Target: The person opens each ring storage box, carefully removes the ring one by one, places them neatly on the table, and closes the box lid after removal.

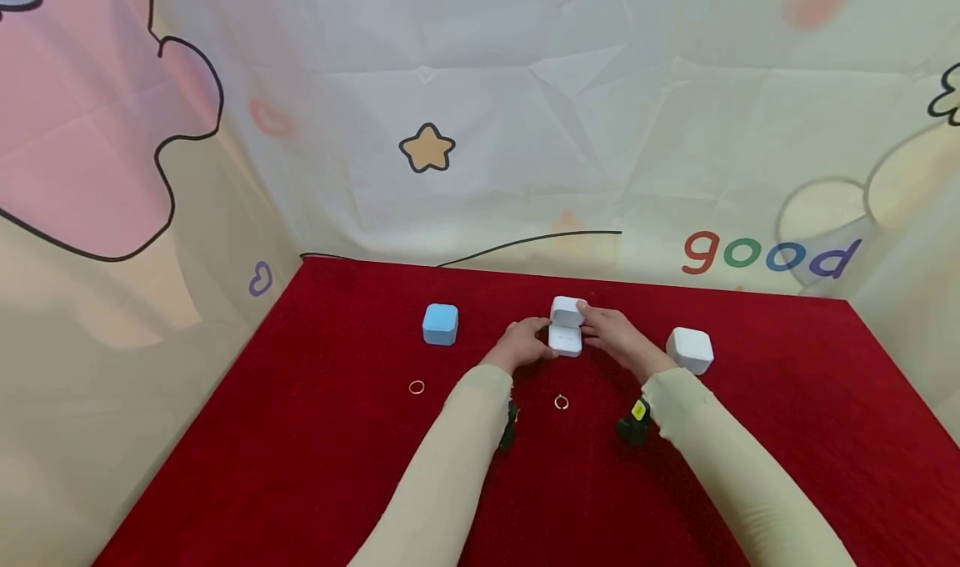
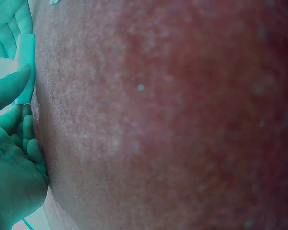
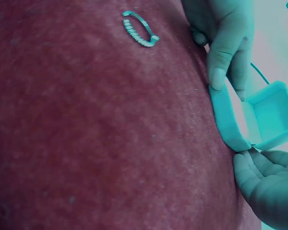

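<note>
Left sleeve [image 1: 450, 459] and right sleeve [image 1: 738, 459] lie nearest in the head view, extending forward over the red surface [image 1: 262, 459]. Both hands engage one open box [image 1: 565, 349] at the far middle, its lid raised. Left hand [image 1: 521, 343]: reaches in from the left, thumb and fingers pinching the base. Right hand [image 1: 615, 333]: reaches in from the right, one digit on the lid, the other fingers beside the base. Right ring [image 1: 562, 408] lies just near of the open box; left ring [image 1: 417, 393] lies farther left. Blue box [image 1: 440, 325], left, and white box [image 1: 690, 348], right, are closed.

Status, by judgement: opening is done. Both visible rings are outside any box and the lid is not closed; these points appear outstanding. Contents of the open box cannot be confirmed.

Left wrist view: the open box shows edge-on at the margin. The left thumb lies across it; the right hand is partly cut off.

Right wrist view: the left thumb presses the base edge. The right hand's fingers are bent and close together at the hinge; its thumb is not visible. The right ring shows a gap in its band.
</note>
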The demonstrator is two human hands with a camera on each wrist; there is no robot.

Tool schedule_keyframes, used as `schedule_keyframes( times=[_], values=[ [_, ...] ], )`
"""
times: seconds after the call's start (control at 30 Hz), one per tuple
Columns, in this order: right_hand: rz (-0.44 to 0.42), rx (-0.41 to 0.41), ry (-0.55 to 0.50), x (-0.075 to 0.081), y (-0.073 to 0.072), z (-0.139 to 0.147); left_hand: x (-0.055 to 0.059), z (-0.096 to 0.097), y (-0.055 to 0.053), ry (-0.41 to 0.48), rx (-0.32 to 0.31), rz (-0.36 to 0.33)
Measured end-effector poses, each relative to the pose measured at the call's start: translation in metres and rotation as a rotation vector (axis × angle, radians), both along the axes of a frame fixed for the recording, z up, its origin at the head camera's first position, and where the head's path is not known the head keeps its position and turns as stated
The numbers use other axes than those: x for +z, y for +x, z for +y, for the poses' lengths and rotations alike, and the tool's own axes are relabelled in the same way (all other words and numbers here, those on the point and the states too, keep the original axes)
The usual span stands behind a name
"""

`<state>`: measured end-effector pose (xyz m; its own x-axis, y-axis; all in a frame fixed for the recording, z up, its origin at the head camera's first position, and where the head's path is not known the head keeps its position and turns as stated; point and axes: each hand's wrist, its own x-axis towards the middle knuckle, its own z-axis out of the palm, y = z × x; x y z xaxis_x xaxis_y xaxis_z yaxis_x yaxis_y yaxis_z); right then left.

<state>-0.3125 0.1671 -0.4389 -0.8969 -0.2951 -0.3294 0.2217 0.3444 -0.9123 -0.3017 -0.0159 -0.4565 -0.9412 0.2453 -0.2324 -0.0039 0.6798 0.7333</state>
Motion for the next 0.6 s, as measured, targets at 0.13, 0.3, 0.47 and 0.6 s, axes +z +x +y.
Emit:
schedule_keyframes(
  times=[0.13,0.3,0.47,0.6],
  values=[
    [0.027,0.027,0.042,-0.001,0.0012,-0.0003,0.001,-0.0002,0.0001,0.013,-0.001,0.003],
    [0.048,0.019,0.068,-0.0028,0.0028,-0.0019,0.0019,-0.0003,0.0006,0.03,0.001,0.005],
    [0.068,0.021,0.092,-0.0042,0.005,-0.0027,0.001,0.001,0.0012,0.028,0.009,0.002],
    [0.082,0.023,0.098,-0.0052,0.0064,-0.0029,0.0002,0.0014,0.0007,0.013,0.009,0.007]
  ],
)
